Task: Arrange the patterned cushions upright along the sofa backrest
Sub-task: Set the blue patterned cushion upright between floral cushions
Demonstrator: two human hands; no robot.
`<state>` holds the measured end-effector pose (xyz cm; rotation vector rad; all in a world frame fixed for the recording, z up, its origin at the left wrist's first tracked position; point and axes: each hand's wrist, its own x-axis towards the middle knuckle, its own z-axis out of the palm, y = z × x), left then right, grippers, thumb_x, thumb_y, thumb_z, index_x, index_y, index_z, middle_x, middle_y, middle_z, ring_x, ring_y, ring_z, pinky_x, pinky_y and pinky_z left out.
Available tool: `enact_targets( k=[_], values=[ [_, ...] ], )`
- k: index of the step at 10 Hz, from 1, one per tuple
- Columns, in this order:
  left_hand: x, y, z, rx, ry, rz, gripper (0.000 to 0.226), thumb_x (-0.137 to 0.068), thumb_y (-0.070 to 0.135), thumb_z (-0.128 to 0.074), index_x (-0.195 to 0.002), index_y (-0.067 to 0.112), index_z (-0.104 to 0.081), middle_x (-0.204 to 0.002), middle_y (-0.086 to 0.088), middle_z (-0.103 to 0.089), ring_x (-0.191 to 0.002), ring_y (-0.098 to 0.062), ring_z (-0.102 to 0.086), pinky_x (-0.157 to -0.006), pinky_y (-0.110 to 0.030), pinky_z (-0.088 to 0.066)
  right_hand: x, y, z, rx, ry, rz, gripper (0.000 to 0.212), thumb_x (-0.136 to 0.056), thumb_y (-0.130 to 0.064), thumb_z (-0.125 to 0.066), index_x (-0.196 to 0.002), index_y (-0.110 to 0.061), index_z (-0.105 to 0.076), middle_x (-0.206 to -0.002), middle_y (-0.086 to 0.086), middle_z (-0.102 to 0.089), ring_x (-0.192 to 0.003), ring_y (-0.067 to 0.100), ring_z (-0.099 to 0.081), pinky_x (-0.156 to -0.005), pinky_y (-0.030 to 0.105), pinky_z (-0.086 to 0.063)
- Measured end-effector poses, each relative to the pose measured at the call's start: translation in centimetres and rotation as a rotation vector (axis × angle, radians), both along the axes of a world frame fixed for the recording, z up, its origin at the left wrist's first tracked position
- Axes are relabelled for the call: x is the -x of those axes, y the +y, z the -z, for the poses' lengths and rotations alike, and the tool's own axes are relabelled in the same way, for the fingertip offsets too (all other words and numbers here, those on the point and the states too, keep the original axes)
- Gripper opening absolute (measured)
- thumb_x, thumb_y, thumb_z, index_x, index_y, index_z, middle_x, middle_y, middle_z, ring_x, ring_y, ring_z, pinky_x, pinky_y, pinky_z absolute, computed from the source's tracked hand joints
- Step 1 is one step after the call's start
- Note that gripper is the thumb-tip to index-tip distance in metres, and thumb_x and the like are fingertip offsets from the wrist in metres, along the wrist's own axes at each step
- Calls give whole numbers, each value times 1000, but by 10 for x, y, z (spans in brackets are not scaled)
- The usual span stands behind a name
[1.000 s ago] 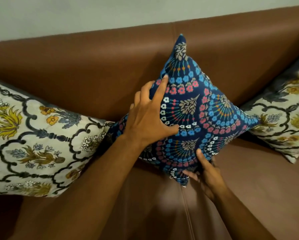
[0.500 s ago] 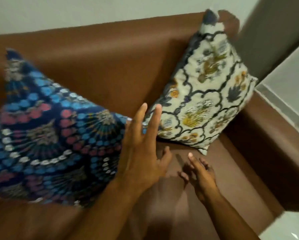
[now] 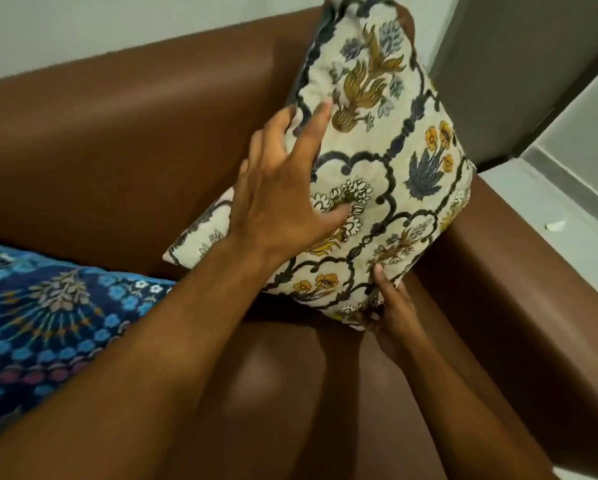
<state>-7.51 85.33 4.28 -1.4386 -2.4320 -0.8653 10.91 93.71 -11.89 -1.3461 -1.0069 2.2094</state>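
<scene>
A cream cushion with dark scrollwork and yellow flowers stands on one corner in the sofa's right corner, leaning against the brown backrest. My left hand lies flat on its face and left edge, fingers spread. My right hand grips its bottom corner from below. A blue cushion with fan patterns rests at the left on the seat, partly hidden by my left forearm.
The sofa's brown armrest runs along the right, close to the cream cushion. Beyond it are a pale floor and a grey wall panel. The brown seat shows between my arms.
My hands left the blue cushion and moved right to the cream cushion. My left hand now presses its face, my right hand grips its bottom corner. The view swung right.
</scene>
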Motion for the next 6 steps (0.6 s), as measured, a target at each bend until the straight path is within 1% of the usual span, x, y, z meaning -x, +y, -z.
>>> enact_targets(
  k=[1, 2, 3, 4, 5, 6],
  values=[
    [-3, -8, 1, 38, -52, -32, 115, -65, 58, -85, -160, 37, -24, -159, -15, -34, -142, -32, -36, -105, -54, -48, 3, -7, 5, 10, 0, 42, 41, -76, -53, -77, -114, -48, -65, -116, -13, -77, -96, 17, -78, -62, 31, -60],
    [-8, -21, 13, 124, -46, -44, 114, -69, 59, -84, -162, 35, -23, -161, -16, -30, -143, -33, -34, -106, -56, -46, 8, -9, 1, 10, -19, 78, 37, -85, -47, -73, -121, -46, -62, -126, -10, -71, -107, 21, -70, -58, 29, -59],
    [-12, -26, 23, 26, 6, -102, 106, -67, 58, -85, -156, 28, -36, -158, -18, -35, -140, -34, -37, -107, -54, -43, 14, -13, 3, -51, -141, 110, 67, -80, -54, -75, -140, -31, -53, -135, -2, -65, -113, 24, -66, -63, 38, -64],
    [-29, -31, 31, -36, 111, -252, 79, -66, 57, -87, -127, 20, -55, -133, -15, -51, -120, -30, -44, -97, -50, -43, 17, -21, -3, -352, -474, 234, 63, -76, -55, -76, -119, -15, -55, -129, 12, -62, -115, 32, -64, -88, 50, -60],
    [-37, -39, 35, -54, 91, -245, 56, -73, 53, -86, -106, 15, -62, -109, -9, -58, -99, -28, -52, -86, -45, -44, 27, -23, -20, -628, -505, 157, 27, -83, -26, -71, -100, -26, -50, -108, 2, -63, -105, 25, -66, -87, 37, -57],
    [-36, -54, 32, -26, 76, -177, 53, -83, 46, -78, -122, 14, -62, -123, -7, -59, -114, -26, -54, -99, -45, -43, 29, -18, -39, -665, -452, -22, 50, -82, -17, -76, -124, -10, -51, -122, 12, -64, -110, 26, -65, -101, 45, -53]
  ],
)
